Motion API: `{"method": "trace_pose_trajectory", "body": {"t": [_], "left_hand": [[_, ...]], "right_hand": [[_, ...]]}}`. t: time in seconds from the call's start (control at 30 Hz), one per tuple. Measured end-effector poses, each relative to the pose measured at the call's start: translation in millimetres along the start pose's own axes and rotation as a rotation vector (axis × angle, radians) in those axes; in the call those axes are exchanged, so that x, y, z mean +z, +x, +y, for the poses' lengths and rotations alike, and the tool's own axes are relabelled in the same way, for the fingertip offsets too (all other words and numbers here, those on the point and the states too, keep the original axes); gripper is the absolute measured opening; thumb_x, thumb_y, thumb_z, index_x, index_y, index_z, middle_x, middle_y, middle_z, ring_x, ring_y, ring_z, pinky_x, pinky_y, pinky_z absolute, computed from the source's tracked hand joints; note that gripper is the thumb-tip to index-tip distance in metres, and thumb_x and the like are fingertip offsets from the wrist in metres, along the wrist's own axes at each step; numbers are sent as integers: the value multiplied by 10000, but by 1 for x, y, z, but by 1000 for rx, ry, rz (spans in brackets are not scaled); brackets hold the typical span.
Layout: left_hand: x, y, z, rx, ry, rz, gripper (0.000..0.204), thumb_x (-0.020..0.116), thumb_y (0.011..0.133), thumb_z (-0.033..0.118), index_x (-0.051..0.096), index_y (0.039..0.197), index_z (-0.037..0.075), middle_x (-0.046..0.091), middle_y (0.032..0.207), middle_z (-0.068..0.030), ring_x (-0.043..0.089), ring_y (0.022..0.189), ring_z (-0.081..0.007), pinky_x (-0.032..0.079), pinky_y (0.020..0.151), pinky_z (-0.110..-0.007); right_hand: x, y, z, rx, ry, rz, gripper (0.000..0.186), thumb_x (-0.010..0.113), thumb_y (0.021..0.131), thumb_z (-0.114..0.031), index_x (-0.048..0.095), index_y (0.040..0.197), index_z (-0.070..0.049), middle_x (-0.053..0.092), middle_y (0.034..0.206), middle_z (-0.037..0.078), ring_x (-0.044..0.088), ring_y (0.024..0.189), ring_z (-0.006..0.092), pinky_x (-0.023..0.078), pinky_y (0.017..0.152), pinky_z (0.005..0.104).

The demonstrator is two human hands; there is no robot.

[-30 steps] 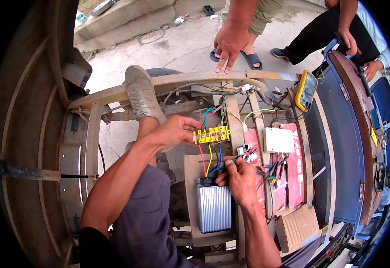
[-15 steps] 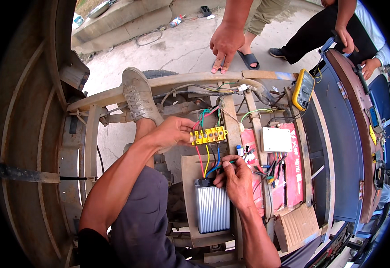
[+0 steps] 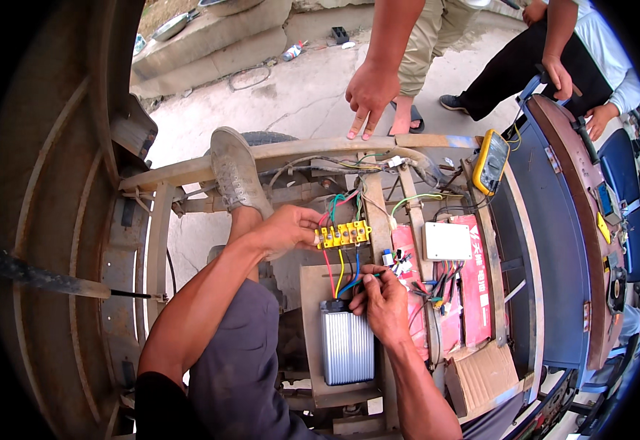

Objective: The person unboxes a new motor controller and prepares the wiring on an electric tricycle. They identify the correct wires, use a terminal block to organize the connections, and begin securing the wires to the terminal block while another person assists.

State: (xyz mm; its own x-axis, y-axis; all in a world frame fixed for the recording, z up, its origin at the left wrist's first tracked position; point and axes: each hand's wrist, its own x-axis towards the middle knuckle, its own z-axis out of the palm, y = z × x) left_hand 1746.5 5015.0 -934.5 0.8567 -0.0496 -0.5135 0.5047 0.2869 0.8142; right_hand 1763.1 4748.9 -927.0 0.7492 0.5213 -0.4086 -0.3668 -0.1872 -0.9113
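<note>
My left hand point(image 3: 291, 233) grips the left end of a yellow terminal block point(image 3: 344, 235) between thumb and fingers. Red, yellow and blue wires run from the block down to a finned silver controller box point(image 3: 348, 348) on a metal plate point(image 3: 310, 323). Green and pink wires point(image 3: 337, 204) come to the block's upper side. Just above the controller's right corner, my right hand point(image 3: 386, 302) is closed in a pinch on a thin dark wire, whose end the fingers partly hide. Beside it lies a bunch of loose connectors point(image 3: 402, 261).
Red battery packs point(image 3: 474, 293) sit between frame bars, with a white box point(image 3: 447, 241) on top. A yellow multimeter point(image 3: 491, 163) leans at the upper right, and folded cardboard point(image 3: 481, 378) lies below. Another person's hand point(image 3: 371, 99) touches the far frame rail point(image 3: 305, 149). My shoe point(image 3: 236, 170) rests there too.
The view has shifted, so most of the frame sits slightly lower in the picture. Both hands keep their holds on the terminal block and the wire.
</note>
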Motion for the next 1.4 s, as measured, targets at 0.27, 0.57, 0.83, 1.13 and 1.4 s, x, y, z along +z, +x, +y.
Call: {"method": "trace_pose_trajectory", "body": {"t": [0.27,0.57,0.83,1.13,1.4], "left_hand": [[0,0,2,-5,21,8,413,558,809,-145,593,1213,-69,677,1111,-120,687,979,-186,598,867,-319],[0,2,1,6,15,-11,379,589,837,-120,596,1210,-58,678,1120,-114,688,1003,-196,592,894,-342],[-2,2,-3,14,21,-43,346,628,868,-71,598,1212,-40,677,1143,-110,684,1023,-194,585,910,-346],[-1,0,2,3,58,-23,360,627,856,-71,601,1214,-40,684,1135,-108,688,1010,-188,580,908,-331],[4,-3,4,10,15,-12,392,583,812,-132,604,1199,-74,685,1092,-126,691,957,-186,594,852,-303]], "right_hand": [[0,1,6,-1,92,11,247,448,1048,-129,550,1178,55,660,708,87,605,547,106,507,526,237],[3,1,4,-25,113,12,250,442,1043,-104,530,1231,34,650,717,81,587,544,100,489,518,233],[15,-5,-4,-133,-189,49,280,439,1031,-71,573,1273,-35,576,688,21,505,518,66,429,482,252],[14,-2,-4,-98,-55,27,272,476,1016,-81,614,1245,-32,611,714,3,503,538,59,418,495,252],[27,0,-7,-190,-373,185,243,590,980,-197,675,1084,6,672,755,118,626,661,176,502,637,338]]}}
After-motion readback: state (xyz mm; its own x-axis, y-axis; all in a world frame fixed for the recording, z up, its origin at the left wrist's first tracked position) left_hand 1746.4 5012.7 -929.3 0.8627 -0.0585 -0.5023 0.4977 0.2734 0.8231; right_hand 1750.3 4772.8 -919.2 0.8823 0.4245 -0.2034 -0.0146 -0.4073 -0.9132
